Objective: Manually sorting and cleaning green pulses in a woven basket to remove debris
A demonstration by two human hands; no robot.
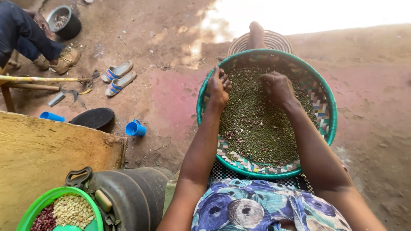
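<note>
Left hand: the left hand (218,87) rested on the near-left rim of the woven basket (329,115), fingers curled in a loose fist; whether it gripped any grains could not be told.
Right hand: the right hand (277,87) lay knuckles-up on the small green grains (257,124), fingers bent down into them; what it held, if anything, was hidden.
Hands together: apart, both over the far half of the basket.
Basket: round, green-rimmed, on the person's lap, under both hands.
Grains: a heap filling the basket, with a few paler beans mixed in nearer the body than the hands.
Foot: a bare foot (256,35) showed just beyond the basket, past the hands.
Left of the left hand: a blue cup (135,128), a black lid (93,117) and a pair of sandals (118,77) on the dirt floor (372,85).
Near left corner: a green bowl (30,211) of beans beside a dark jerrycan (128,192).
Far left: another person's shoe (65,59).
</note>
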